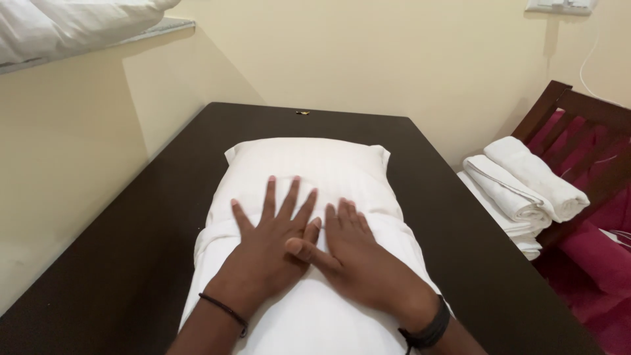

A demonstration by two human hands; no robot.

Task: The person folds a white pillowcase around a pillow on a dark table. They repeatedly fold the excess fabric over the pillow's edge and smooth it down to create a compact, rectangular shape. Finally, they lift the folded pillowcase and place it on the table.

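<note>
Both hands lay flat on a white pillow [309, 197] in a white case, which sat lengthwise along the middle of a dark brown surface [131, 250]. The left hand [266, 246] pressed palm down on the pillow's middle, fingers spread wide and pointing toward the far end; its grip was released, nothing grasped. The right hand [358, 256] lay just beside it, also palm down, fingers together, thumb stretched across to touch the left hand's thumb side; its grip was released too, flat on the fabric. A thin dark cord [223, 310] circled the left wrist, a wider black band [430, 329] the right wrist. The pillow's far end looked plump and smooth; a fold of the case crossed the pillow about where the fingertips rested. A small metal bit [302, 113] sat on the surface beyond the pillow's far end, too small to tell what. To the right of the pillow, off the surface, a stack of folded and rolled white towels [519, 190] rested on a dark wooden chair [578, 108] with a red seat. Up left of the pillow, white bedding [59, 26] lay on a ledge against the cream wall [368, 59].
</note>
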